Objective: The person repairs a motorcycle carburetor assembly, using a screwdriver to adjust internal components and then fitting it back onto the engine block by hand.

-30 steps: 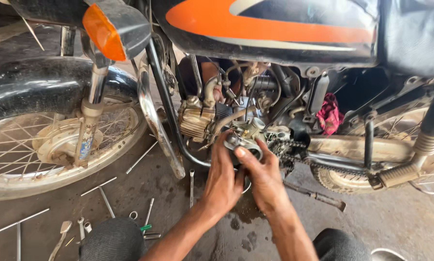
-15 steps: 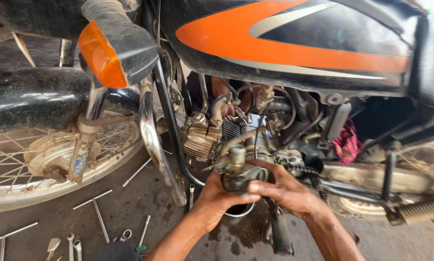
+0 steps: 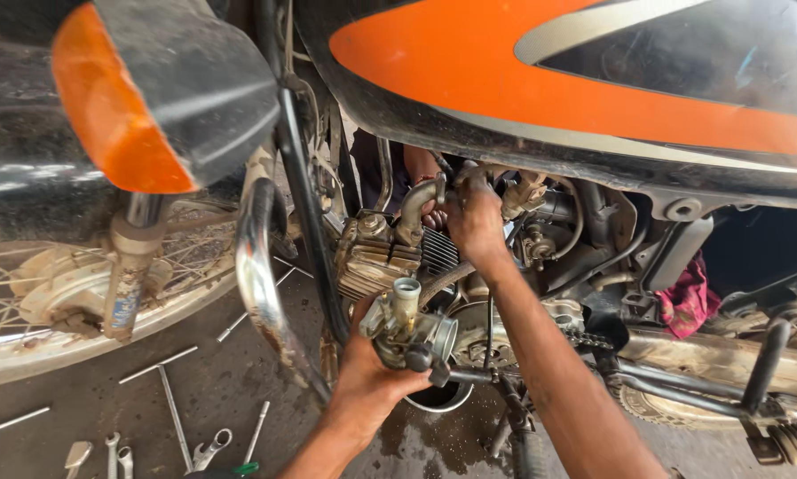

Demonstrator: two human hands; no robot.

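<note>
Left hand (image 3: pixel 376 377) is wrapped around the carb (image 3: pixel 407 333), holding it free of the bike, low down in front of the engine (image 3: pixel 381 253). The carb's brass-coloured top sticks straight up above the fingers, and its round mouth faces toward the right arm.

Right hand (image 3: pixel 477 217) is up above and a bit beyond the left one, reaching into the gap under the orange and black tank (image 3: pixel 540 80). Its fingers are curled in tight around something next to the curved intake pipe (image 3: pixel 414 208), but what exactly they grip is hidden, so I can't tell. There are cables and hoses all round that hand.

Just below the left hand there's a round dark bowl (image 3: pixel 436 397) on the floor, with a wet patch around it. Off to the left of the left forearm are spanners (image 3: pixel 208 448) and a few long rods (image 3: pixel 172 404) lying on the floor. Further left is the spoked front wheel (image 3: pixel 70 293), with the orange indicator (image 3: pixel 114 102) way above it. The chrome crash bar (image 3: pixel 261 275) runs down between the wheel and the left hand. To the right of the right arm, a pink rag (image 3: pixel 690 300) is tucked in by the frame.
</note>
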